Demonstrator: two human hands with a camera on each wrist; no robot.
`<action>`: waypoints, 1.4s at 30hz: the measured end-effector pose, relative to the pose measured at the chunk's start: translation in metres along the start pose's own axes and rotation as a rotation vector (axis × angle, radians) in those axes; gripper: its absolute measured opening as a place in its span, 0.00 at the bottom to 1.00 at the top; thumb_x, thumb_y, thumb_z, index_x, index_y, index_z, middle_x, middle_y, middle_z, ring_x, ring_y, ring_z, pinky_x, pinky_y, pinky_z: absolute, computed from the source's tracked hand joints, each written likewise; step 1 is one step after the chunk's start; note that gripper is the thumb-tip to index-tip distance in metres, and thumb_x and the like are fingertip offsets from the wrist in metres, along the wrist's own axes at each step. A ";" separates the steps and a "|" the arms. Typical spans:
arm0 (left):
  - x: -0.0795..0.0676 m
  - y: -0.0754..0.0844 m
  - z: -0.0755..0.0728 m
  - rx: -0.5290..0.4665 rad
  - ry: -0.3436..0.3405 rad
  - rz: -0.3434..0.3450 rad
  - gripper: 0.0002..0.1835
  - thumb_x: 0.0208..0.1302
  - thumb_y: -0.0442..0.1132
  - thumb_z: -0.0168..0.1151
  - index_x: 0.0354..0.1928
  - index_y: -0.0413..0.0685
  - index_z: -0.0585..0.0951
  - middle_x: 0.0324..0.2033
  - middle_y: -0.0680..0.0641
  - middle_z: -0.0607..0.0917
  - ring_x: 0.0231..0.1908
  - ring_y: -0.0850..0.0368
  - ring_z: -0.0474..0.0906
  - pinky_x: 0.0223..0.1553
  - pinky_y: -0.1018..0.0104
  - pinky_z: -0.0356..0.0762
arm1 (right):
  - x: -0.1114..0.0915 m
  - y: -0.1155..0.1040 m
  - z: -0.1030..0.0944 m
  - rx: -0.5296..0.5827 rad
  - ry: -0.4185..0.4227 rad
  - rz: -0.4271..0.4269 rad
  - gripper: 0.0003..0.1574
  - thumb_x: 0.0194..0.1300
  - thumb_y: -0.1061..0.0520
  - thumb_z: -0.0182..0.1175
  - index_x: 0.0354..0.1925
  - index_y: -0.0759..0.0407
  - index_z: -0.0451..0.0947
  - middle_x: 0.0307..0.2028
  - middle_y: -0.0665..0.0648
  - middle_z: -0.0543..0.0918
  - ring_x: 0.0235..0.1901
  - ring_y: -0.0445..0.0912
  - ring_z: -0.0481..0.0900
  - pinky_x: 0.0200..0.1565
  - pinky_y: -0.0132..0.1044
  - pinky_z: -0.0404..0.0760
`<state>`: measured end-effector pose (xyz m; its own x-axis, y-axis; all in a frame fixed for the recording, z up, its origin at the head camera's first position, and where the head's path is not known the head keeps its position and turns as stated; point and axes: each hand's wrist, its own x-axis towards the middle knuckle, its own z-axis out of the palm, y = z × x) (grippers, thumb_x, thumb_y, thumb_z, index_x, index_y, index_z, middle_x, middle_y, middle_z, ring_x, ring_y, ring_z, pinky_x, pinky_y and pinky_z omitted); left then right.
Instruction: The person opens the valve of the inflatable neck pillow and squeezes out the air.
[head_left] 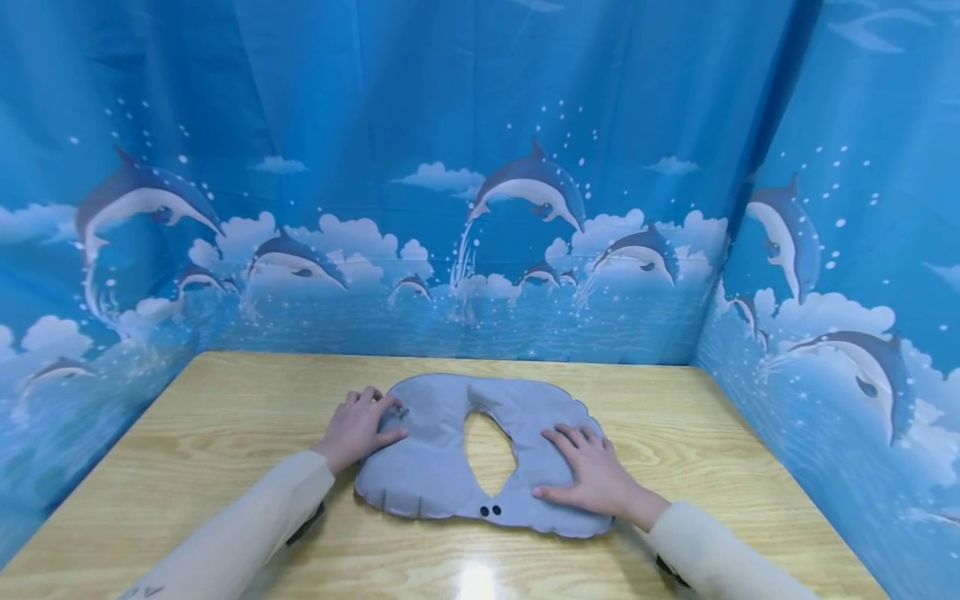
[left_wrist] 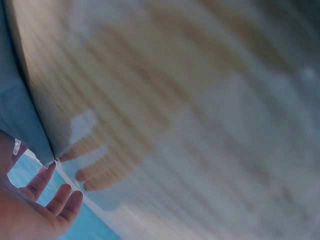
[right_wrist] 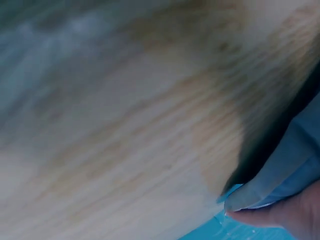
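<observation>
Grey inflatable pillow (head_left: 431, 475) lies longways left-to-right, snaps (head_left: 484, 511) facing near; left hand (head_left: 358, 427), right hand (head_left: 592, 473) apart, kinda loosely resting on it.

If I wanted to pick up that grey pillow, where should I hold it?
I'd take the grey pillow by its left end and right end, one hand coming in from each side, thumbs on top, fingers underneath. It lies flat, wider than deep, with a hole through its middle, so holding both ends should probably keep it level.
</observation>
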<state>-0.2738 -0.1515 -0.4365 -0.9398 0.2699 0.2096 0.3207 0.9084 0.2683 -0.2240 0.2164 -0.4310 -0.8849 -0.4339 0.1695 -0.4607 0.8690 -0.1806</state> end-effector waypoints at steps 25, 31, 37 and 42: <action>-0.002 0.000 -0.001 0.013 0.010 -0.001 0.23 0.53 0.58 0.63 0.48 0.54 0.77 0.45 0.42 0.75 0.45 0.40 0.69 0.42 0.45 0.69 | 0.014 -0.026 -0.006 -0.186 -0.016 -0.172 0.49 0.55 0.24 0.48 0.66 0.49 0.59 0.63 0.57 0.66 0.62 0.65 0.60 0.57 0.70 0.50; -0.001 0.001 0.000 0.012 -0.001 -0.004 0.23 0.54 0.58 0.62 0.48 0.55 0.77 0.45 0.42 0.74 0.45 0.40 0.69 0.42 0.45 0.69 | 0.028 -0.058 -0.011 -0.126 -0.151 -0.299 0.43 0.62 0.28 0.43 0.69 0.43 0.52 0.68 0.56 0.57 0.67 0.61 0.53 0.61 0.66 0.49; -0.001 0.002 0.000 0.018 0.003 -0.005 0.24 0.53 0.58 0.62 0.48 0.54 0.77 0.45 0.42 0.75 0.45 0.39 0.69 0.42 0.44 0.69 | 0.038 -0.086 -0.004 -0.094 -0.188 -0.444 0.39 0.64 0.29 0.38 0.69 0.38 0.50 0.69 0.54 0.55 0.68 0.57 0.52 0.60 0.63 0.54; -0.002 0.003 0.000 0.022 0.002 -0.003 0.24 0.54 0.58 0.62 0.48 0.54 0.77 0.45 0.41 0.74 0.45 0.39 0.69 0.42 0.44 0.69 | 0.045 -0.105 0.005 -0.070 -0.186 -0.536 0.37 0.67 0.31 0.36 0.70 0.38 0.47 0.69 0.54 0.55 0.68 0.55 0.53 0.59 0.60 0.59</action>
<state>-0.2714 -0.1497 -0.4360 -0.9405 0.2664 0.2108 0.3151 0.9160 0.2484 -0.2158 0.1047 -0.4089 -0.5293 -0.8472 0.0453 -0.8482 0.5272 -0.0505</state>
